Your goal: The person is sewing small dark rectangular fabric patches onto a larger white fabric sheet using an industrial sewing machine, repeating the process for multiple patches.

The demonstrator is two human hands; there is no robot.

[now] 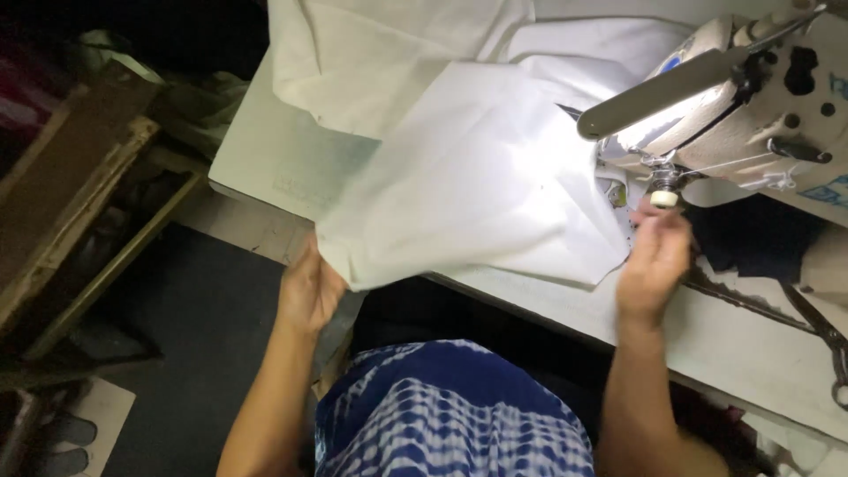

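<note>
The white cloth (477, 185) looks light and limp, best gripped at its edges: left hand (309, 287) pinches the near edge, right hand (654, 256) rests loose-fingered beside the sewing machine (733, 106)

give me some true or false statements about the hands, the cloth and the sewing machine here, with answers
1. The left hand grips the near edge of the white cloth. True.
2. The right hand rests flat on the floor. False: it is raised near the needle area of the sewing machine.
3. The cloth is dark red. False: it is white.
4. The cloth lies across the sewing table. True.
5. Scissors lie on the table's right side. True.
</note>
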